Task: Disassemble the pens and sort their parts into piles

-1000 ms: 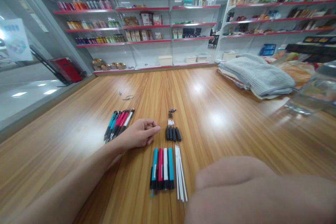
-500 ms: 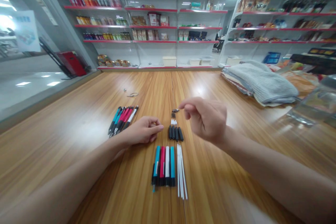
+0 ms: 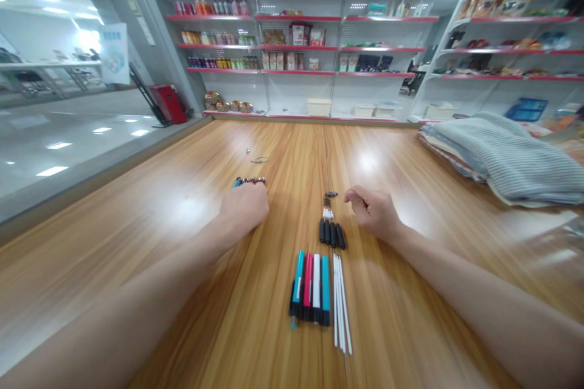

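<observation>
**Hands at table, left on pens, right empty beside parts column**

A small metal bit (image 3: 247,150) and a thin wire loop (image 3: 259,159) lie on the wooden table (image 3: 387,164), just past the left hand's fingers. Left hand (image 3: 244,206): fingers curled down over a bunch of pens (image 3: 249,181). Only the pen ends show beyond the fingertips, the rest is under the hand. Cannot tell if clamped or just resting.

Between the hands, a loose column of parts runs toward the person. Small dark part (image 3: 331,193) sits just left of the right index tip, then dark springs (image 3: 327,202), small white pieces (image 3: 327,213) and four black pen tips (image 3: 332,234), all below and left of those fingers. Nearer the person, well below the fingers, are four pen barrels (image 3: 312,289) in teal, pink, white and teal, with white refill tubes (image 3: 341,304) beside them.

Right hand (image 3: 374,213): fingers loosely curled, index and thumb apart, nothing held. Folded striped blanket (image 3: 502,158) lies well right of those fingers.
</observation>
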### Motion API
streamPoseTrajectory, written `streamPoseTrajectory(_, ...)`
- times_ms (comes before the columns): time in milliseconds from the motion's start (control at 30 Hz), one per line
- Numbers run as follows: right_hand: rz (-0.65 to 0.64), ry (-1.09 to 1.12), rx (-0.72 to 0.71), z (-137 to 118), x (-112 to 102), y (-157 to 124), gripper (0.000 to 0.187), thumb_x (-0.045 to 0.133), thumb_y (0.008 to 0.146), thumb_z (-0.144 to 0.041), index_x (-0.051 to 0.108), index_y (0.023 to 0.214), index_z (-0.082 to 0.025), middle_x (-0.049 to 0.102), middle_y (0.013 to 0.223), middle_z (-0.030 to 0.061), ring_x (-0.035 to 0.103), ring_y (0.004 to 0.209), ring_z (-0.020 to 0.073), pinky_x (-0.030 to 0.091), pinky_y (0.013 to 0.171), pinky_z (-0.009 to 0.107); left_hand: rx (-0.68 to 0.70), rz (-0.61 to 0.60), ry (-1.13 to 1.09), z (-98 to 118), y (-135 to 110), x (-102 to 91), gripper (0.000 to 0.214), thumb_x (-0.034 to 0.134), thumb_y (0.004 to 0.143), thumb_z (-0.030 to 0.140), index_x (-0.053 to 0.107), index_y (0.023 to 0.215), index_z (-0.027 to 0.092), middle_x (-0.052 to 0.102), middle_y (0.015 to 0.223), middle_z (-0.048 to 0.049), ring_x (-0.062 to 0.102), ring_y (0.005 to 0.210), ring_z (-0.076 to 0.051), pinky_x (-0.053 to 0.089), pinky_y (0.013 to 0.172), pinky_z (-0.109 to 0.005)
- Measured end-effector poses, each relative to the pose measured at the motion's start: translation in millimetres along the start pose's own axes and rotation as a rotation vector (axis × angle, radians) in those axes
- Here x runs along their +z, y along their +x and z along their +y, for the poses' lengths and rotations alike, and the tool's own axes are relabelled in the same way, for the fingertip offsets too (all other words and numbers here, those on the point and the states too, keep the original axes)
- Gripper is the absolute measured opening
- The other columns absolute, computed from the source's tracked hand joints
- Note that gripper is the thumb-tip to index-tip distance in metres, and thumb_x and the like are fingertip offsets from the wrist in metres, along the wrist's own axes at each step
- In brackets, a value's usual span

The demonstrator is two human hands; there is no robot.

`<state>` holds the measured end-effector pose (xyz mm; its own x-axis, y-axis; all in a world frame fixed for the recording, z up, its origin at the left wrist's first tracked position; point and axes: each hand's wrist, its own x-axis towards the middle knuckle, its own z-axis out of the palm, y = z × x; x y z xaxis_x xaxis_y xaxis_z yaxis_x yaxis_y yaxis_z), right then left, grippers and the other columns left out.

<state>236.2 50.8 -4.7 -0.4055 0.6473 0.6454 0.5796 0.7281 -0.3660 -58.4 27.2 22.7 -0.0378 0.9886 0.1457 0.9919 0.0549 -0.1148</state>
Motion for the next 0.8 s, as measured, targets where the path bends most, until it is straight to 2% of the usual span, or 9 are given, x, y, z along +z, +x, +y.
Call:
streamPoseTrajectory(167, 0.0, -0.004, -0.016, 1, 0, -2, 0.026, 0.043, 0.092, -0.026, 0.064, 0.079, -0.015, 0.05, 0.053, -0.0018, 0.041, 0.043, 0.0083, 0.032, 0.05, 0.022, 0.007, 0.089, 0.006, 10, -6, 8.7, 0.031, 0.036, 0.089, 0.025, 0.058, 0.104, 0.009, 0.068, 0.088, -0.0182, 0.066, 0.081, -0.029, 0.047, 0.065, -0.033)
streamPoseTrajectory(233, 0.001, 0.005, 0.003, 3, -1, -3, 0.027, 0.043, 0.092, -0.026, 0.064, 0.079, -0.015, 0.049, 0.053, -0.0018, 0.04, 0.044, 0.0083, 0.031, 0.05, 0.022, 0.047, 0.13, 0.0, 13, -7, 10.8, 0.03, 0.035, 0.09, 0.027, 0.059, 0.099, 0.01, 0.067, 0.087, -0.017, 0.065, 0.079, -0.028, 0.045, 0.064, -0.032)
streamPoseTrajectory(333, -0.006, 0.018, 0.048, 8, 0, -1, 0.027, 0.043, 0.091, -0.027, 0.064, 0.079, -0.015, 0.046, 0.051, -0.0028, 0.038, 0.043, 0.0083, 0.03, 0.049, 0.022, 0.184, 0.214, -0.056, 17, -8, 13.5, 0.032, 0.035, 0.092, 0.033, 0.059, 0.087, 0.014, 0.067, 0.086, -0.0134, 0.064, 0.076, -0.025, 0.042, 0.062, -0.03)
streamPoseTrajectory(433, 0.056, 0.031, 0.126, 17, 3, 4, 0.03, 0.042, 0.091, -0.03, 0.064, 0.077, -0.015, 0.045, 0.05, -0.0023, 0.039, 0.045, 0.0093, 0.029, 0.049, 0.023, 0.3, 0.335, -0.162, 14, -4, 17.7, 0.032, 0.036, 0.092, 0.035, 0.059, 0.078, 0.017, 0.067, 0.083, -0.009, 0.062, 0.075, -0.02, 0.039, 0.063, -0.027)
streamPoseTrajectory(500, 0.121, 0.034, 0.192, 23, 5, 7, 0.032, 0.042, 0.09, -0.032, 0.064, 0.074, -0.015, 0.046, 0.051, -0.0014, 0.041, 0.047, 0.0105, 0.029, 0.05, 0.024, 0.303, 0.428, -0.242, 8, 0, 21.4, 0.031, 0.038, 0.092, 0.035, 0.057, 0.074, 0.017, 0.066, 0.078, -0.0072, 0.06, 0.072, -0.017, 0.037, 0.063, -0.025)
streamPoseTrajectory(567, 0.148, 0.089, 0.293, 30, 6, 9, 0.033, 0.043, 0.088, -0.036, 0.064, 0.072, -0.015, 0.047, 0.051, -0.0008, 0.041, 0.048, 0.0112, 0.03, 0.05, 0.024, 0.232, 0.499, -0.328, 2, 2, 24.4, 0.032, 0.04, 0.091, 0.034, 0.055, 0.068, 0.017, 0.063, 0.071, -0.006, 0.058, 0.068, -0.016, 0.036, 0.063, -0.024)
streamPoseTrajectory(633, 0.123, 0.248, 0.495, 34, 5, 7, 0.035, 0.045, 0.084, -0.042, 0.061, 0.068, -0.015, 0.043, 0.047, -0.0019, 0.04, 0.045, 0.0114, 0.029, 0.047, 0.024, 0.14, 0.523, -0.391, -1, 0, 24.5, 0.032, 0.04, 0.09, 0.034, 0.052, 0.065, 0.018, 0.06, 0.066, -0.0046, 0.055, 0.063, -0.014, 0.036, 0.062, -0.023)
streamPoseTrajectory(667, 0.111, 0.278, 0.534, 35, 3, 4, 0.037, 0.043, 0.084, -0.043, 0.06, 0.067, -0.015, 0.042, 0.045, -0.0022, 0.04, 0.043, 0.0114, 0.028, 0.045, 0.024, 0.135, 0.517, -0.416, 0, -4, 22.8, 0.031, 0.04, 0.09, 0.034, 0.052, 0.065, 0.018, 0.059, 0.064, -0.0041, 0.054, 0.062, -0.014, 0.035, 0.062, -0.023)
streamPoseTrajectory(800, 0.075, 0.339, 0.602, 28, -6, -16, 0.041, 0.04, 0.083, -0.048, 0.056, 0.067, -0.015, 0.04, 0.042, -0.0028, 0.035, 0.038, 0.0102, 0.026, 0.039, 0.023, 0.331, 0.453, -0.475, 2, -31, 0.5, 0.03, 0.043, 0.088, 0.033, 0.051, 0.062, 0.018, 0.055, 0.063, -0.003, 0.049, 0.061, -0.013, 0.035, 0.063, -0.023)
